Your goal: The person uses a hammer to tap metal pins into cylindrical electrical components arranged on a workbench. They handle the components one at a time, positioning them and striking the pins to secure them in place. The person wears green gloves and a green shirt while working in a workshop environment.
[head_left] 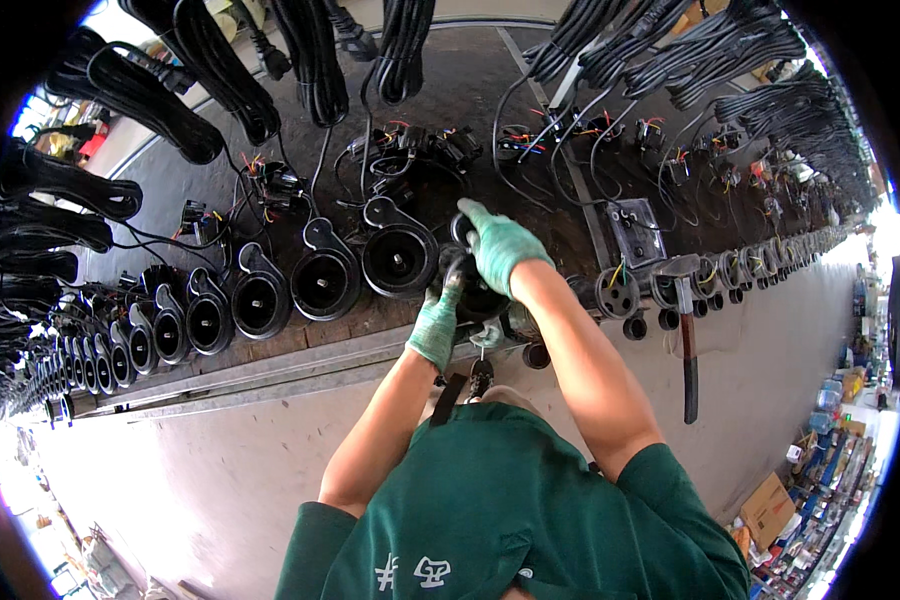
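Both of my hands wear pale green gloves and meet at a black round housing [482,298] at the table's near edge. My left hand [438,322] is closed on its lower left side, thumb pointing up. Above it, my right hand [505,248] is closed around the housing's upper black part [462,230]. The gloves hide much of the piece. Just left of it lies a similar black housing [398,258] with a curled arm and a hollow centre. Another such housing [325,282] sits farther left.
More black housings line the near edge leftward. Rightward are round metal parts with holes [618,293], a hammer [686,345] hanging over the edge and a clear plastic box [638,232]. Behind lie wired black parts [410,142]. Bundled black cables [310,65] hang above.
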Tool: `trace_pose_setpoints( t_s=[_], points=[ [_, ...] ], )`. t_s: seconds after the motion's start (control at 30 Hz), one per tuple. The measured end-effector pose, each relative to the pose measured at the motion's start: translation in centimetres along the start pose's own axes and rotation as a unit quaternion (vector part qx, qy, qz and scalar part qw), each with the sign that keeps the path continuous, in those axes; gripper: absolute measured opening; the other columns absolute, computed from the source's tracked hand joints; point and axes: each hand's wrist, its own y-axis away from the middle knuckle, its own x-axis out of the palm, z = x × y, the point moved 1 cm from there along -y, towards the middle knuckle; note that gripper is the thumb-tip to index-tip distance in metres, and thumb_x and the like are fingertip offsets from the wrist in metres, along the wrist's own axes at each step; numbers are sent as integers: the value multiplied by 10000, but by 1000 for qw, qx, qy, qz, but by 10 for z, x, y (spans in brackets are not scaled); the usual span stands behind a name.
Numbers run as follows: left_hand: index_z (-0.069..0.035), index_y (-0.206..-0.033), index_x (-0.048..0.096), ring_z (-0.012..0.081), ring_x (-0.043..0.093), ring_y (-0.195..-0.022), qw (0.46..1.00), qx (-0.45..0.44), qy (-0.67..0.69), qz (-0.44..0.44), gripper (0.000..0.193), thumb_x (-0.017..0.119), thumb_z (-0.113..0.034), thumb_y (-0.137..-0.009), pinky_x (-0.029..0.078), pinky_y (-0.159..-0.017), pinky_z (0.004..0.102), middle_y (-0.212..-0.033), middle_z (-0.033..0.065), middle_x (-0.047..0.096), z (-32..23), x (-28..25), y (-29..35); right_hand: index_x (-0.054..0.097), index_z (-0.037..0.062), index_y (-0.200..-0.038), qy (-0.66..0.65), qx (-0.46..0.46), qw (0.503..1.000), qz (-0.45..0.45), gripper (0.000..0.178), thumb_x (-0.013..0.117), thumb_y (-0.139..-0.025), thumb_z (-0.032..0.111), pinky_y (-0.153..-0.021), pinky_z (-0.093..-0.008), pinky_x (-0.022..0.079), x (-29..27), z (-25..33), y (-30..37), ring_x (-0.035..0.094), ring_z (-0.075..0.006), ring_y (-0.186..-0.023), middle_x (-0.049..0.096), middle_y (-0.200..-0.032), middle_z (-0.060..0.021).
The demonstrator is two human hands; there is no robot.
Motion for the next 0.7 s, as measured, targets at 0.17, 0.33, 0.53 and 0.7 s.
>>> trace_pose_setpoints(
  t_s=[0.17, 0.33, 0.53, 0.7],
  points=[
    [-119, -1390, 483, 233, 706, -1006, 993, 79, -90, -12, 455, 687, -208, -993, 588, -823, 431, -1209, 89, 682, -1, 11, 10, 351, 283, -1584, 50, 12, 999, -14, 537, 456, -1070, 398, -994, -514, 498, -11, 4, -31, 637, -412, -1174, 659, -1287, -239],
    [-61, -1414, 462, 186, 665, -1039, 976, 157, -148, 39, 477, 682, -146, -999, 584, -826, 323, -1251, 75, 648, 6, -7, 14, 246, 142, -1616, 97, 33, 992, 79, 765, 413, -1033, 609, -982, -517, 486, -22, 7, -27, 639, -437, -1162, 662, -1256, -283],
    [-70, -1440, 450, 234, 688, -1068, 988, 149, -27, 5, 460, 634, -109, -1020, 611, -912, 386, -1280, 101, 644, 13, 7, 13, 409, -14, -1470, 78, -42, 989, 117, 876, 484, -971, 701, -983, -487, 488, -19, -20, -43, 628, -442, -1184, 651, -1226, -330],
    [-105, -1498, 414, 245, 684, -1086, 994, 96, 47, 25, 495, 599, -102, -1039, 619, -890, 395, -1282, 112, 644, 11, 27, 10, 520, 51, -1438, 123, 5, 991, 44, 730, 399, -1029, 643, -1022, -503, 473, -22, -29, -62, 606, -428, -1243, 653, -1308, -250]
  ],
)
